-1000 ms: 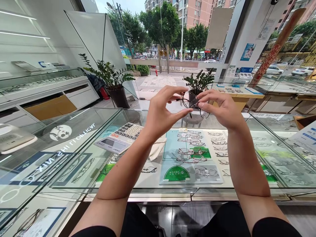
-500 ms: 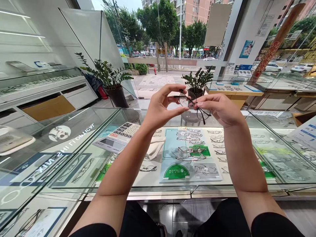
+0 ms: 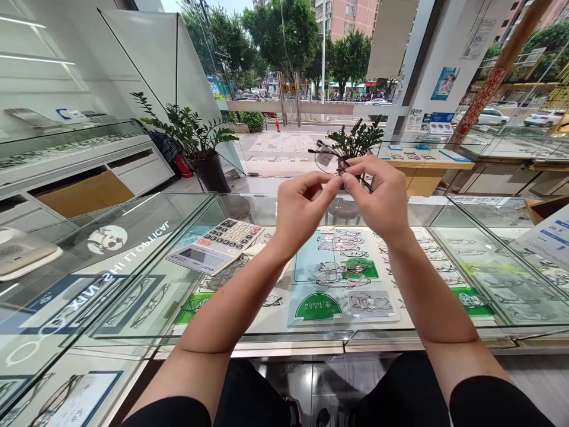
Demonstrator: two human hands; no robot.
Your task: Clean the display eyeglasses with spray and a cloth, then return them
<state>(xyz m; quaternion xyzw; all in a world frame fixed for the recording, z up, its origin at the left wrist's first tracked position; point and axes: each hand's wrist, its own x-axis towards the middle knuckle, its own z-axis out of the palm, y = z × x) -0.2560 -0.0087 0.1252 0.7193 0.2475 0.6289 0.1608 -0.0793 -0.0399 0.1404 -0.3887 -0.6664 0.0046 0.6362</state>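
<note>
A pair of dark-framed eyeglasses (image 3: 326,159) is held up over the glass counter, one round lens showing left of my fingers. My right hand (image 3: 377,193) pinches the frame near its bridge, hiding most of the other lens. Just below that grip, my left hand (image 3: 302,207) has its thumb and forefinger pressed together at the frame, meeting the right fingertips. Exactly which part the left fingers pinch is hidden. Beneath my hands, several other eyeglasses (image 3: 342,242) lie in rows on a light blue display board (image 3: 304,255) inside the counter.
A large calculator (image 3: 217,246) rests on the glass counter (image 3: 311,338) left of my forearms. At far left sits a white device (image 3: 26,252). Potted plants (image 3: 208,169) stand beyond the counter, before the glass doors. A paper sign (image 3: 546,243) is at the right.
My left hand has moved from the lens rim down to the middle of the eyeglasses and closed into a pinch. The eyeglasses have turned and shifted slightly left and up.
</note>
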